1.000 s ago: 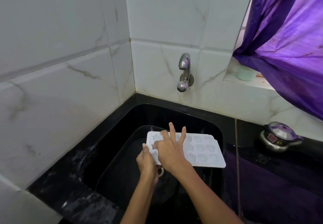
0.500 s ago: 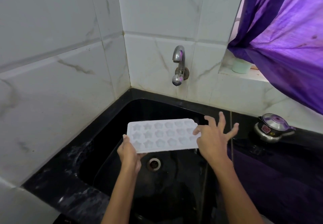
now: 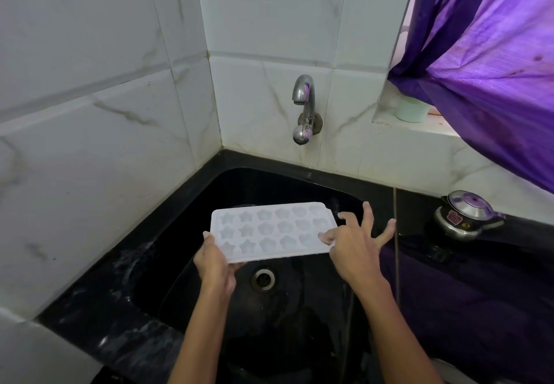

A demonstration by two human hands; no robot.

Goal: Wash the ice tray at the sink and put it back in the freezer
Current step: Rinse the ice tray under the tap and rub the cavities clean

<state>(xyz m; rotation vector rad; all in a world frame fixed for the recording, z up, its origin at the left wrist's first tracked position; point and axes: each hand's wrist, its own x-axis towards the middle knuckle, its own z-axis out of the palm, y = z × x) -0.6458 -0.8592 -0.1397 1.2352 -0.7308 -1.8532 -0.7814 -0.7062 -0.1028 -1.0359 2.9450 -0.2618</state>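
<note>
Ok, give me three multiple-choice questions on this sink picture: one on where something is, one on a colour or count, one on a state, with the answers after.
1. Where is the ice tray?
A. flat on the counter
B. held above the sink
C. on the window ledge

2. What colour is the curtain?
A. green
B. white
C. purple

3. What is the tap doing?
A. pouring a steady stream
B. running no visible water
C. spraying sideways

Answers:
1 B, the left hand grips its near left corner and the right hand touches its right end, over the drain.
2 C, the cloth at upper right is purple.
3 B, no stream shows under the spout.
</note>
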